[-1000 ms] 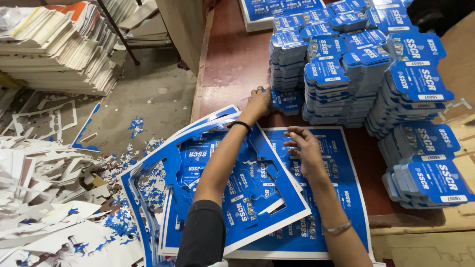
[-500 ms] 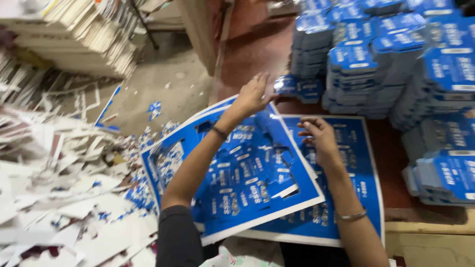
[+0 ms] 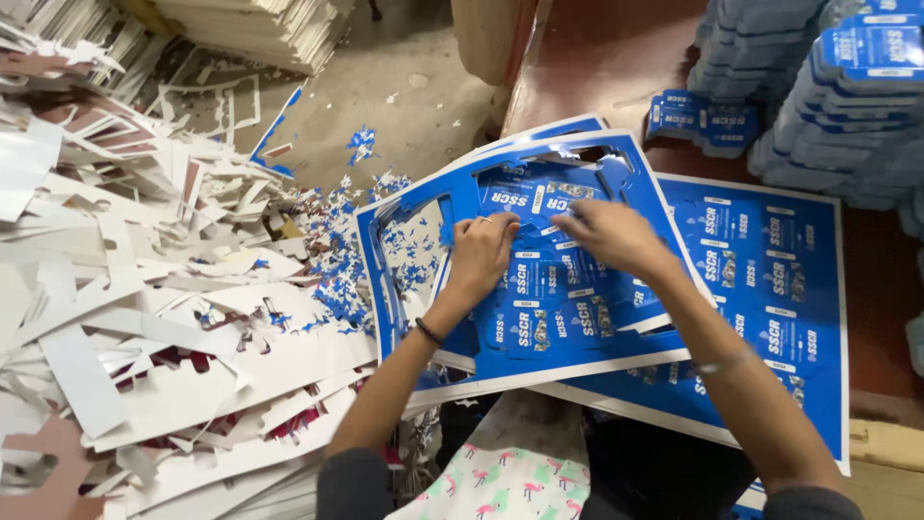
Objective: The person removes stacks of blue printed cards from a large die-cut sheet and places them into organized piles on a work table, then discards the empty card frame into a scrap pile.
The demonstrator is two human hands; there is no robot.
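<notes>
- Die-cut blue printed sheet [image 3: 539,279] — the top one of a small pile, lying half off the left edge of the wooden surface [image 3: 616,58] and tilted toward 11 o'clock; half a second ago it lay flatter and further up the view, with the left hand stretched to its far edge.
- Left hand [image 3: 481,255] has come back to the middle of the sheet, fingers curled and pressing down on a blue card blank [image 3: 534,279], gripping nothing.
- Right hand [image 3: 606,236], at 3 o'clock from the left, has closed in as well — fingers bent narrow onto the blanks near the sheet's top; whether they pinch one I cannot tell.
- Judging from this, both hands have gone from shifting the sheet to working blanks loose; the window [image 3: 414,250] at 9 o'clock is already punched out.
- Stacks of finished blue cards [image 3: 828,106] stand at 1 o'clock, white offcuts [image 3: 144,318] litter the floor at 9 o'clock.
</notes>
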